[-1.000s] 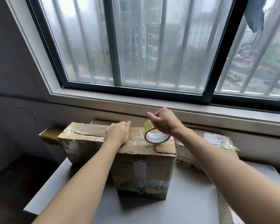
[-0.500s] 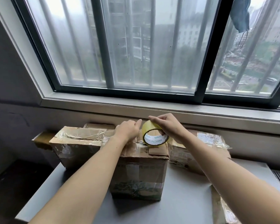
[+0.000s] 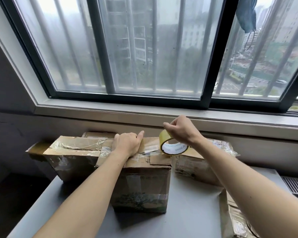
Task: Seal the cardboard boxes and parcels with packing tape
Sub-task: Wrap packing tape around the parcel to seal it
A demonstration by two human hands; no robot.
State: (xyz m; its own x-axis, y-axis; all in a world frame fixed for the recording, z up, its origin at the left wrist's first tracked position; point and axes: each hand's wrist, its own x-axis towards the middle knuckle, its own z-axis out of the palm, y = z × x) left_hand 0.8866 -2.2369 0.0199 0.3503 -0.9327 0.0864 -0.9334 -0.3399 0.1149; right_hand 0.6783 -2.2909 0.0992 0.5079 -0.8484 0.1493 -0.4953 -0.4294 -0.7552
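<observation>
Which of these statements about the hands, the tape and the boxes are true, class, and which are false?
1. The right hand holds the tape roll. True.
2. The left hand is lifted clear of the middle box. False: it rests on that box's top.
3. The tape roll is red. False: it is yellowish, with a white printed core.
4. A box stands on each side of the middle box. True: the left box and the right box.
5. A blue face mask hangs at the upper right of the window. True.
6. The window has no bars. False: upright bars cross it.
</observation>
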